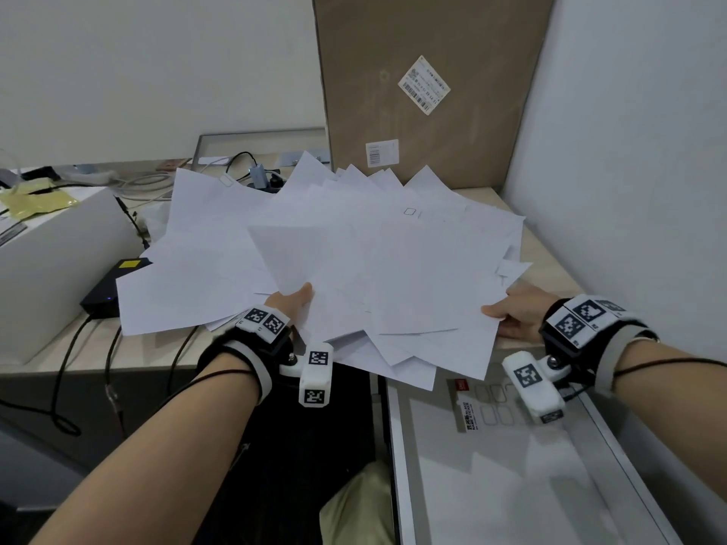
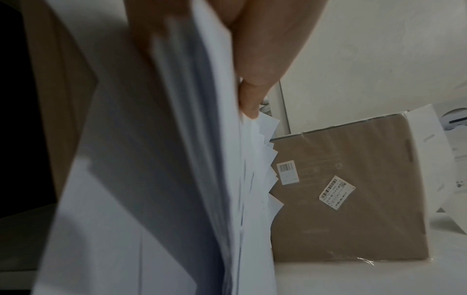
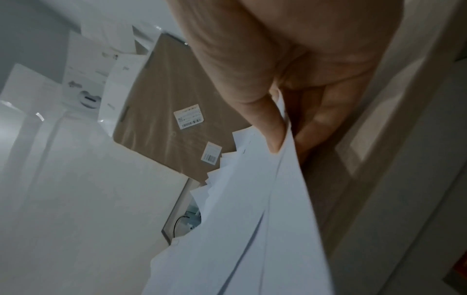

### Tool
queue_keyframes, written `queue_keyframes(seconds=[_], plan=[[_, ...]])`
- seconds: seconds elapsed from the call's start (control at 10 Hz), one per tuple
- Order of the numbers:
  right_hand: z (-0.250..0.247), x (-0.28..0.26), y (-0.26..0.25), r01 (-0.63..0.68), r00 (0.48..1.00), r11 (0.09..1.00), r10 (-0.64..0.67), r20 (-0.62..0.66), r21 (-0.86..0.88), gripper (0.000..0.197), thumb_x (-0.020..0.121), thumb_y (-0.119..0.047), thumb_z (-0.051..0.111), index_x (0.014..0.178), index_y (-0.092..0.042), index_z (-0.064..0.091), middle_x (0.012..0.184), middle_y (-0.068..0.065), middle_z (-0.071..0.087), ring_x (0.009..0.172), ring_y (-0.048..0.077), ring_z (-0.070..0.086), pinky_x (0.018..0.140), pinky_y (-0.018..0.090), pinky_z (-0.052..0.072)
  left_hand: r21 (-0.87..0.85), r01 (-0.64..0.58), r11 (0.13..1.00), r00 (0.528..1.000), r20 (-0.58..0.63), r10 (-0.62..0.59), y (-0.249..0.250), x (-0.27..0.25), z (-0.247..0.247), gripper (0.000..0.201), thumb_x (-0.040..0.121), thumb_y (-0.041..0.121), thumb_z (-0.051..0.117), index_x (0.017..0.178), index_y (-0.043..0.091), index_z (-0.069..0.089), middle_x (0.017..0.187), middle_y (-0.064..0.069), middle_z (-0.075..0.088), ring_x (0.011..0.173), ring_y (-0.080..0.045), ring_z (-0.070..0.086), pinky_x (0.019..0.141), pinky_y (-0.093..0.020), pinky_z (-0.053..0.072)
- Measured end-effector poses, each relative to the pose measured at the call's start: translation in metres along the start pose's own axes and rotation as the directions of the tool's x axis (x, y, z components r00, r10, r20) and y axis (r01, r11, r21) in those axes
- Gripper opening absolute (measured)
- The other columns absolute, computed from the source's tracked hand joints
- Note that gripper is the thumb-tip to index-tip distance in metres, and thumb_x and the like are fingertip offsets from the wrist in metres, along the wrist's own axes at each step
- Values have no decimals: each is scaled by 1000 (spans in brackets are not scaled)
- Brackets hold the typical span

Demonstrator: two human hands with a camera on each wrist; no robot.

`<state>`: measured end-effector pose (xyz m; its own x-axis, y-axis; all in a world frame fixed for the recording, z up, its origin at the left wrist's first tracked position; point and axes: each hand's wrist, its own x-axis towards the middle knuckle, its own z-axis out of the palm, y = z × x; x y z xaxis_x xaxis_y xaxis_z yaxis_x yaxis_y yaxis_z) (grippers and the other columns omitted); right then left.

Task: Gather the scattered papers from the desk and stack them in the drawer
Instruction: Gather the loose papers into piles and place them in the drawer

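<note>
Both hands are clamped on the papers [image 1: 373,261], one at each near corner of the fanned sheaf. The left hand [image 1: 289,304] has its thumb on top and its fingers tucked underneath; the left wrist view confirms it, a thumb pressed flat against the edge of many layered sheets. The right hand [image 1: 515,312] pinches the same way, thumb over the top sheet, fingers [image 3: 318,119] curled beneath.

This load looks light but awkward. The sheets are thin, floppy and slick against each other, and they are splayed at all angles, corners poking out along the far edge. Held only at the near edge they will likely droop and slide, so squeezing the sides inward and supporting from below seems the safer hold.

The sheaf sits over the near half of the desk [image 1: 550,265], its near edge overhanging toward the open drawer [image 1: 491,485] below the right hand. Both forearms reach forward, wrists level, palms turned inward. The cardboard box [image 1: 432,72] stands behind.
</note>
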<state>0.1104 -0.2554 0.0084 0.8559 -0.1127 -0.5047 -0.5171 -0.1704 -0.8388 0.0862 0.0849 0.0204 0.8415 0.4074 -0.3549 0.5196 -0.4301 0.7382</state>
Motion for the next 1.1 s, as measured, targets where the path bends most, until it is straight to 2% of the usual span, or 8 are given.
queue_keyframes(seconds=[0.2, 0.3, 0.4, 0.5, 0.7, 0.9, 1.0, 1.1], plan=[[-15, 10, -10, 119, 957, 975, -163, -241, -187, 9, 82, -7, 68, 88, -5, 61, 104, 12, 64, 99, 31, 63, 91, 47, 53, -39, 50, 998, 997, -51, -52, 2, -4, 2, 60, 98, 45, 36, 131, -4, 48, 134, -22, 52, 122, -35, 50, 100, -33, 35], [-14, 3, -15, 171, 949, 984, -149, -279, 53, 13, 85, 3, 62, 97, 7, 61, 105, 19, 65, 92, 33, 64, 86, 48, 53, -127, 73, 989, 997, -2, -74, 1, -4, 2, 60, 98, 43, 38, 137, -2, 43, 141, -19, 48, 129, -34, 45, 108, -33, 32], [-2, 0, -19, 235, 948, 971, -216, -233, 52, 40, 88, 2, 59, 125, 12, 48, 125, 24, 57, 96, 29, 60, 77, 34, 56, -286, 65, 956, 992, 124, -30, -2, -2, 12, 62, 94, 50, 46, 133, 2, 47, 135, -20, 54, 122, -35, 53, 106, -44, 41], [21, -5, -23, 253, 948, 967, -245, -201, 16, 55, 86, -1, 62, 135, 4, 40, 134, 25, 50, 102, 30, 59, 75, 34, 55, -450, 114, 886, 974, 225, -11, -23, 38, 34, 83, 66, 68, 64, 121, 6, 55, 118, -18, 65, 105, -38, 64, 93, -57, 49], [50, -6, -19, 213, 939, 928, -281, -200, -306, 49, 81, -16, 67, 124, -2, 47, 114, 12, 59, 104, 33, 60, 85, 39, 51, -453, 66, 889, 980, 196, 27, -13, 15, 32, 64, 80, 41, 69, 125, 0, 48, 122, -21, 61, 107, -39, 64, 88, -55, 53], [12, -6, -20, 308, 908, 907, -370, -198, -287, 8, 86, -6, 61, 94, -6, 62, 105, 16, 66, 97, 34, 64, 88, 47, 53, -236, 45, 971, 995, 92, -24, 5, -5, 18, 48, 94, 28, 56, 131, -2, 47, 132, -23, 53, 120, -39, 53, 102, -43, 44], [2, -7, -16, 301, 934, 932, -331, -135, -200, 16, 87, -5, 63, 103, -1, 63, 109, 19, 66, 86, 29, 63, 74, 37, 55, -160, 30, 987, 996, 90, -16, 10, -5, 11, 51, 94, 31, 54, 131, -3, 47, 131, -19, 54, 120, -37, 52, 103, -39, 41], [9, -7, -14, 247, 966, 938, -259, -19, -243, 22, 87, -16, 66, 100, 1, 62, 101, 21, 69, 73, 30, 64, 67, 39, 56, -278, 19, 960, 991, 135, 20, 5, 12, 16, 75, 70, 50, 67, 124, 0, 54, 121, -17, 62, 111, -36, 59, 102, -46, 44]])
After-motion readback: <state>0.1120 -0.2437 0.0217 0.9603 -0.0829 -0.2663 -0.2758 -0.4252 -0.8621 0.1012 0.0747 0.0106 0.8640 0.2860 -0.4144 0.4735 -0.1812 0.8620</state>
